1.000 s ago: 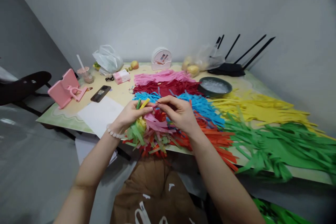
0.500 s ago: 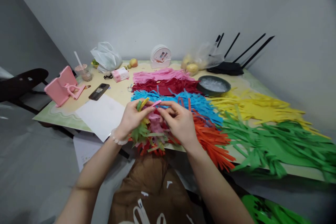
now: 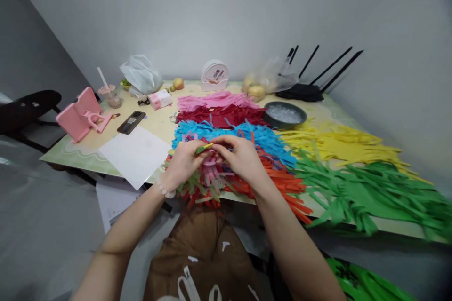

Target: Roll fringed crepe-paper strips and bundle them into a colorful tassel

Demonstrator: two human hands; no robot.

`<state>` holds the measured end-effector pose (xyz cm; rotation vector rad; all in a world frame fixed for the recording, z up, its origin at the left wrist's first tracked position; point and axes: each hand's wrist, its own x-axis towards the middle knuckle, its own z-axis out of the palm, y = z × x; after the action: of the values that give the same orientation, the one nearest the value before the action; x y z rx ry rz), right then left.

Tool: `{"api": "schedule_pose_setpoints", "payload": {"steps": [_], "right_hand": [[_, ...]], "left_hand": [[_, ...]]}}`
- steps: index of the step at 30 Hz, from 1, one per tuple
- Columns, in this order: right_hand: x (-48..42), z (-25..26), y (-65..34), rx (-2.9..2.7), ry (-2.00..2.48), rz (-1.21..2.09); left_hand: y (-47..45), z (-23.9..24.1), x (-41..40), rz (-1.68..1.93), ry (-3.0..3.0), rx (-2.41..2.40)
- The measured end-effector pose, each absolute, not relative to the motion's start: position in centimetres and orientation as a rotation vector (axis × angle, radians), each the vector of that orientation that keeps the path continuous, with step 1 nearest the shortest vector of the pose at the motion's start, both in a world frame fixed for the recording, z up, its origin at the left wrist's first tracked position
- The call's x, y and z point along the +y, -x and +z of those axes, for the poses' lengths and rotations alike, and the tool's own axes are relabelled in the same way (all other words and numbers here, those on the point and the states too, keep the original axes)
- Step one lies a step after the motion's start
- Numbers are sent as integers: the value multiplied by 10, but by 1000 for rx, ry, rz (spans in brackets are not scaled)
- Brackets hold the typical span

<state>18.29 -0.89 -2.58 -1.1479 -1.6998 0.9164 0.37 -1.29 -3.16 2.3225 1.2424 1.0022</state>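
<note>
- From the head view, your left hand (image 3: pixel 185 157) is clamped on a mixed-colour bundle (image 3: pixel 211 174) of strips, hanging below your fingers at the front of the table (image 3: pixel 79 156).
- Your right hand (image 3: pixel 243 157) has thumb and fingertips drawn together, seemingly pinching the tip of a yellow strip (image 3: pixel 209 146); a green strip end (image 3: pixel 200 150) pokes out beside it.
- Should your left grip slacken, the bundle could slip and its strips splay, since so many loose ends meet at one small spot.
- A hard pull on the yellow strip might tear it or drag neighbours out with it, as it looks thin.
- Orange fringe (image 3: pixel 282 188) lies right by your right wrist, with blue fringe (image 3: pixel 268 136) just behind your hands; loose tails could tangle with the bundle there.
- Green fringe (image 3: pixel 374 197) hangs over the front edge on your right, so a sleeve or elbow could snag it.
- The dark bowl (image 3: pixel 289 127) sits beyond the blue fringe; its contents might spill if knocked.
- White paper (image 3: pixel 136 155) lies just beside your left wrist, the phone (image 3: pixel 131 122) beyond it.
</note>
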Motion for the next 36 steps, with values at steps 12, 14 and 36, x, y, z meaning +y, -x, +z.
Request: {"api": "schedule_pose_setpoints", "payload": {"steps": [12,14,36], "right_hand": [[13,0,-197,-1107,777,542],[17,9,-211,-1029,705,499],[-18,-17,-168,-1423,764,918]], "left_hand": [[4,-34,6,964,-2283,1383],[11,-35,16,924,-2294,1431],[22,-9,-18,773,-1421,797]]}}
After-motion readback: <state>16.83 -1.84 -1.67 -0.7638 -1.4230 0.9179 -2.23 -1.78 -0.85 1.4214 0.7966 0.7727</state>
